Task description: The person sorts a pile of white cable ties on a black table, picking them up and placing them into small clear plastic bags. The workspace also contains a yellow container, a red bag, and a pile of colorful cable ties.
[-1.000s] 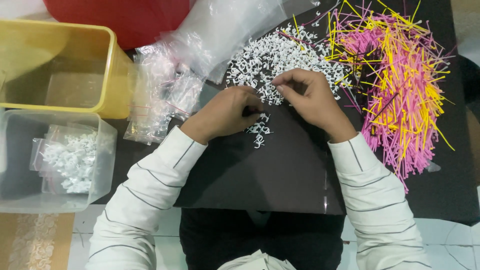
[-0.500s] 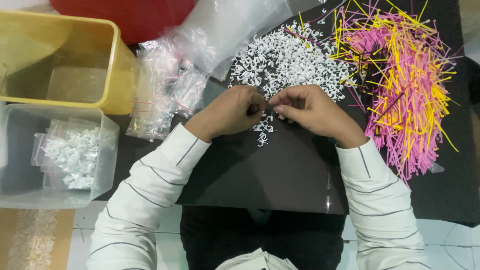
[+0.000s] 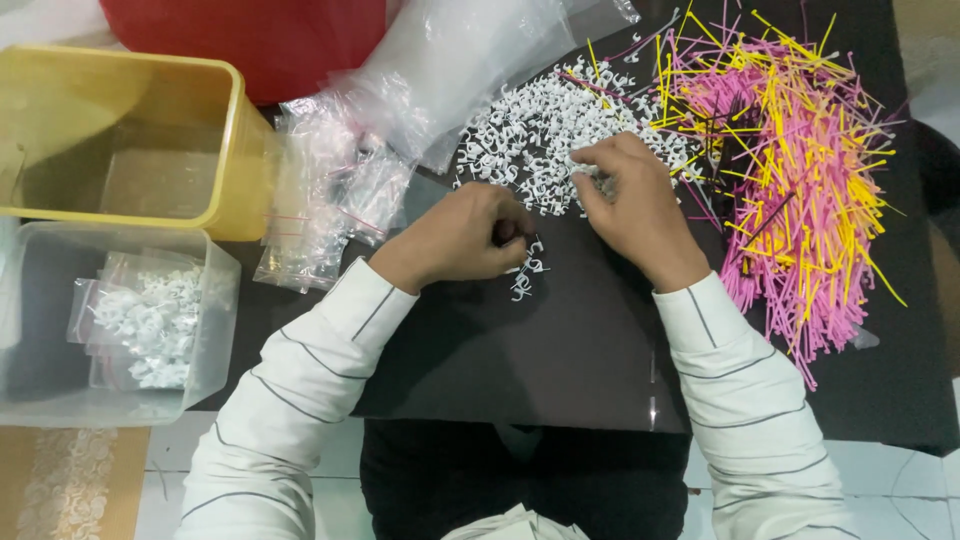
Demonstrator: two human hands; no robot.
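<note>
A heap of small white plastic clips lies on the black table. My right hand rests on the heap's near edge, fingers curled and pinching some clips. My left hand sits beside it, fingers closed, apparently around a few clips; what it holds is mostly hidden. A small cluster of white clips lies on the table just under the left hand's fingertips.
A pile of pink and yellow cable ties spreads at the right. Small clear bags lie at left of the heap, beside a yellow bin. A clear box holds bagged clips. A red object and a large plastic bag are behind.
My right hand has moved from beside the left hand back up onto the clip heap. The left hand stays by the small cluster.
</note>
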